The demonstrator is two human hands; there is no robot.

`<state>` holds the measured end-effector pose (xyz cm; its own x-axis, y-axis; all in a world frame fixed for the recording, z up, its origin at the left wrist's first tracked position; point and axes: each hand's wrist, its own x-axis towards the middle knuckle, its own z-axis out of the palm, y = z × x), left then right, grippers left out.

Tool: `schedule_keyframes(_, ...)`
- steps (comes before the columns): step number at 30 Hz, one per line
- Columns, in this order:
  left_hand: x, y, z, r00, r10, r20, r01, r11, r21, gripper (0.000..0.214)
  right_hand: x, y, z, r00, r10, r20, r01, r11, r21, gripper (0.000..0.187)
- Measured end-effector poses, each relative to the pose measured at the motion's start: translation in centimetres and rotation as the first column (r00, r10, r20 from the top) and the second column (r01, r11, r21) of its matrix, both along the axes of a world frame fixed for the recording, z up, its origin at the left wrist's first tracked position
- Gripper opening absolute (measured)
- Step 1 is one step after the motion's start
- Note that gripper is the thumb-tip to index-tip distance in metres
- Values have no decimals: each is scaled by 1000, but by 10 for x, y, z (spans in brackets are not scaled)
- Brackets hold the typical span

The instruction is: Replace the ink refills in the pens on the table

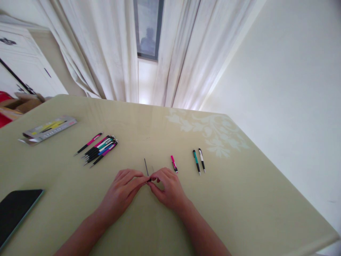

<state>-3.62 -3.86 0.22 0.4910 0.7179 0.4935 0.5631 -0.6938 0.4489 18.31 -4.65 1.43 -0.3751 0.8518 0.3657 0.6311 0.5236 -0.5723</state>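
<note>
Both my hands meet at the middle of the pale green table (239, 199). My left hand (122, 190) and my right hand (166, 188) are pinched together on a small dark pen part (149, 180) between their fingertips. A thin dark refill (146, 166) lies on the table just beyond the fingers, touching or nearly touching them. A pink pen piece (174, 164) lies just right of my right hand. Farther right lie a green pen (196, 161) and a white pen (201, 159), side by side.
A bundle of several pens (101, 149) lies at the left, with a single pink pen (89, 143) beside it. A flat pen package (49, 128) sits at the far left. A dark tablet (16, 211) lies at the near left edge. White curtains hang behind the table.
</note>
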Motion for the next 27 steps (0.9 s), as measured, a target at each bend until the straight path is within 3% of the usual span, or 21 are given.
schedule_keyframes(2, 1, 0, -2, 998, 57, 0, -57, 998, 1, 24, 2, 1, -1, 999, -43, 18, 42, 998, 37, 12)
schedule_keyframes(5, 1, 2, -5, 987, 160, -8, -160, 987, -17, 30, 8, 6, -4, 975, -214, 57, 207, 973, 105, 11)
schedule_keyframes(9, 0, 3, -7, 981, 189, -33, -190, 980, -55, 28, 15, 13, -11, 901, -393, 184, 371, 917, 143, 10)
schedule_keyframes(16, 0, 4, -5, 986, 160, -57, -164, 982, -90, 24, 14, 13, -13, 845, -440, 303, 425, 897, 119, 12)
schedule_keyframes(27, -1, 4, -6, 986, 142, -87, -150, 984, -100, 27, 14, 12, -11, 857, -449, 254, 427, 894, 140, 13)
